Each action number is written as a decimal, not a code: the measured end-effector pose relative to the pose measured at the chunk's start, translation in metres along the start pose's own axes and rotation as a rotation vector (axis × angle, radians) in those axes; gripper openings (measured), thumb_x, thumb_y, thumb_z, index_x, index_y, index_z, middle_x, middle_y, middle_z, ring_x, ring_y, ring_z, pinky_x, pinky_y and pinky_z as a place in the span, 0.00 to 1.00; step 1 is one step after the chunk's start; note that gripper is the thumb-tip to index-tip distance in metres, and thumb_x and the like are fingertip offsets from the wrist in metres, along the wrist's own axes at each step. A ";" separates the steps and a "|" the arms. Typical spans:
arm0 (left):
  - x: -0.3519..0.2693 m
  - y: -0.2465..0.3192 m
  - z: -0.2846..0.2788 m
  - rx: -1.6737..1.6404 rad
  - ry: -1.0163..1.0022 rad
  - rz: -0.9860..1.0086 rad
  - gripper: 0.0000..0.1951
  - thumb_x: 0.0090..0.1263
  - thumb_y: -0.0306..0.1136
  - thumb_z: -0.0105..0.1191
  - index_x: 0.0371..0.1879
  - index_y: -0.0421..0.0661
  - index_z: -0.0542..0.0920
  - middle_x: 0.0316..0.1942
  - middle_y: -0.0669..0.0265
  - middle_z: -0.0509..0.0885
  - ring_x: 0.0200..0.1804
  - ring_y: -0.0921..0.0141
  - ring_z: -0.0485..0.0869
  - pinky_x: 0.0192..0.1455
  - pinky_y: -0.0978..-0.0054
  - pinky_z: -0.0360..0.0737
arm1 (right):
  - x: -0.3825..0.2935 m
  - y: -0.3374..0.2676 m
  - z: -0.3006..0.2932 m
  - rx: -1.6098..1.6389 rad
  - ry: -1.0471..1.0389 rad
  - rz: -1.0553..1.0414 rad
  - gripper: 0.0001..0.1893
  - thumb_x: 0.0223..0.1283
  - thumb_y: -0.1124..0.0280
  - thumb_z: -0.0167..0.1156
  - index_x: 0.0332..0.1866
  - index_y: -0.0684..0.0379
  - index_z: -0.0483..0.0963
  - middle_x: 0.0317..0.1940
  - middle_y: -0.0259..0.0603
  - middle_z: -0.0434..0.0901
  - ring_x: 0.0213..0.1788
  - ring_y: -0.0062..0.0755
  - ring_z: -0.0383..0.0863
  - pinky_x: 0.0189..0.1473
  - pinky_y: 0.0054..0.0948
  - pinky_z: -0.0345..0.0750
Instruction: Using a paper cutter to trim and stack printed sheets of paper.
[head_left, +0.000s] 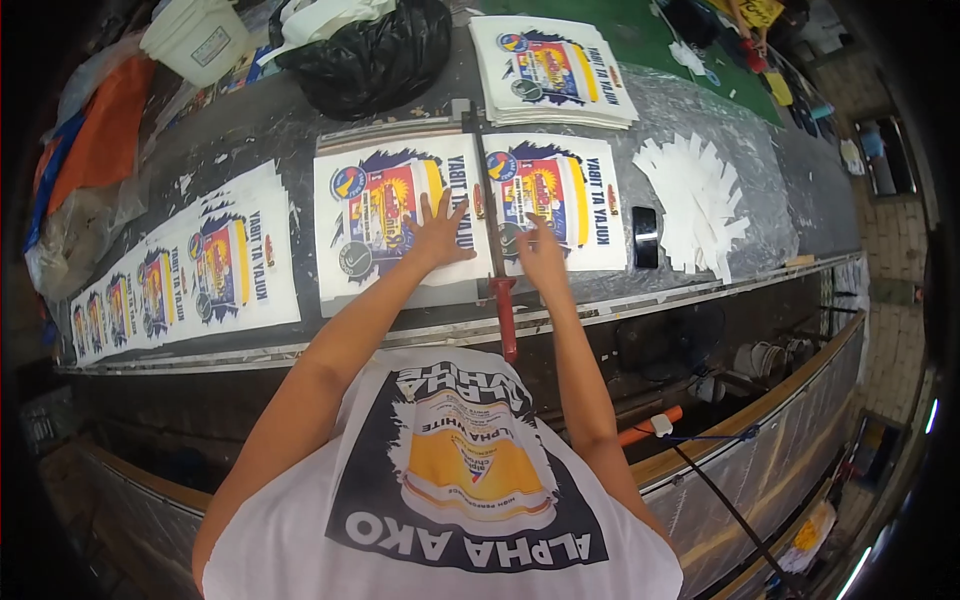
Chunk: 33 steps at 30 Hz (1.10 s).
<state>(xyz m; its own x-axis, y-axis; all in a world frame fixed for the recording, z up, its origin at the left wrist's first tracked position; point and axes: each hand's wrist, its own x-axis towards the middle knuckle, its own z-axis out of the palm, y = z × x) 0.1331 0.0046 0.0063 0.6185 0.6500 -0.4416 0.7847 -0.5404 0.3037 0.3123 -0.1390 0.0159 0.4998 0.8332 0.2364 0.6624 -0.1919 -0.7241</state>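
Note:
A guillotine paper cutter with a red handle (505, 322) lies on the dark table, its blade arm down. My left hand (441, 229) is spread flat, fingers apart, on a printed white sheet (337, 225) on the cutter's bed. Just right of the blade, my right hand (538, 247) rests with bent fingers on another printed white sheet (607, 202); whether it pinches the sheet cannot be seen. Overlapping printed sheets (277, 277) fan out at the left. Behind the cutter stands a stack of printed sheets (555, 71).
White cut strips (697, 202) lie fanned out at the right, beside a black phone-like object (645, 237). A black plastic bag (367, 60) and a white bucket (196, 41) stand at the back left. Another person's hands (754, 37) show at the far top right.

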 end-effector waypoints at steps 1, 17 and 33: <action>-0.002 0.002 0.005 -0.006 -0.007 -0.024 0.59 0.49 0.62 0.74 0.83 0.66 0.55 0.86 0.59 0.39 0.83 0.36 0.33 0.67 0.09 0.48 | 0.006 0.003 0.022 0.107 -0.142 0.239 0.25 0.69 0.65 0.61 0.69 0.59 0.72 0.34 0.45 0.84 0.36 0.41 0.84 0.42 0.37 0.78; -0.005 0.053 0.036 0.136 0.103 0.217 0.57 0.50 0.64 0.71 0.80 0.51 0.63 0.85 0.57 0.48 0.84 0.44 0.45 0.68 0.11 0.44 | 0.075 0.250 -0.133 -0.142 -0.074 0.364 0.29 0.55 0.75 0.63 0.66 0.50 0.81 0.28 0.38 0.83 0.30 0.30 0.83 0.38 0.32 0.80; -0.047 0.004 0.023 0.044 0.129 0.127 0.46 0.66 0.58 0.61 0.80 0.51 0.60 0.84 0.52 0.50 0.84 0.42 0.43 0.71 0.15 0.47 | 0.070 0.227 -0.124 -0.284 0.116 0.158 0.24 0.61 0.74 0.64 0.64 0.66 0.76 0.54 0.57 0.81 0.55 0.57 0.81 0.62 0.45 0.76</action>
<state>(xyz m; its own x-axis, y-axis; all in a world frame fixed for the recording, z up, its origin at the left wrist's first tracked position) 0.1066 -0.0402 0.0092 0.7146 0.6368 -0.2894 0.6994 -0.6434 0.3111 0.5667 -0.1885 -0.0520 0.6584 0.7199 0.2197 0.6923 -0.4647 -0.5520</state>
